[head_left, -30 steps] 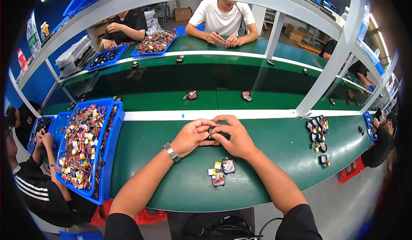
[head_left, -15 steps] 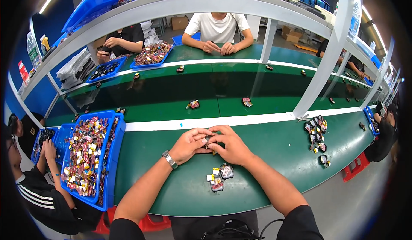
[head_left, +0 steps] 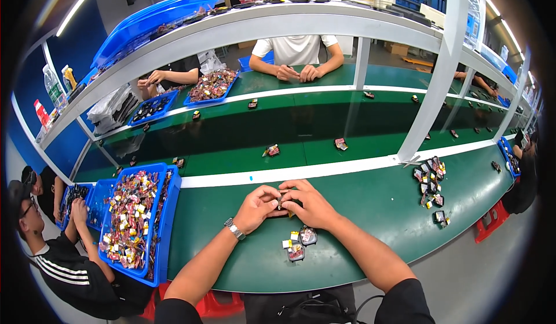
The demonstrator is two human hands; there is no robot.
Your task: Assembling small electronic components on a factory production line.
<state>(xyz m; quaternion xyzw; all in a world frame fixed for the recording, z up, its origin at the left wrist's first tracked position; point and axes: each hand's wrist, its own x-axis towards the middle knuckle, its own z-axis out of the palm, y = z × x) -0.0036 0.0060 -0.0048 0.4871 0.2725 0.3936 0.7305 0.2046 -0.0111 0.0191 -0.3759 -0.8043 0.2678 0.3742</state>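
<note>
Both hands meet over the green table (head_left: pixel 359 220), just this side of the white rail. My left hand (head_left: pixel 253 209), wearing a metal watch, pinches a small dark part (head_left: pixel 280 202) with thumb and fingers. Closed on the same part from the other side is my right hand (head_left: pixel 311 206). Fingers cover most of the part, so its exact kind cannot be made out; a yellowish bit shows beneath. Closer to me lie two small black cases, one (head_left: pixel 296 252) beside the other (head_left: pixel 309 236), with pinkish pieces and white and yellow tabs.
A blue tray (head_left: pixel 174 199) heaped with pink, white and yellow pieces stands left. Several similar cases (head_left: pixel 430 180) cluster at right, near a metal post (head_left: pixel 431 92). Beyond the white rail (head_left: pixel 243 179), cases lie on a green belt (head_left: pixel 313 150). Co-workers sit left, right and opposite.
The view has shifted, so the scene sits slightly lower and farther right. My hands stay together on the small dark part, with the fingers slightly rearranged. Cases on the belt show little movement of their own.
</note>
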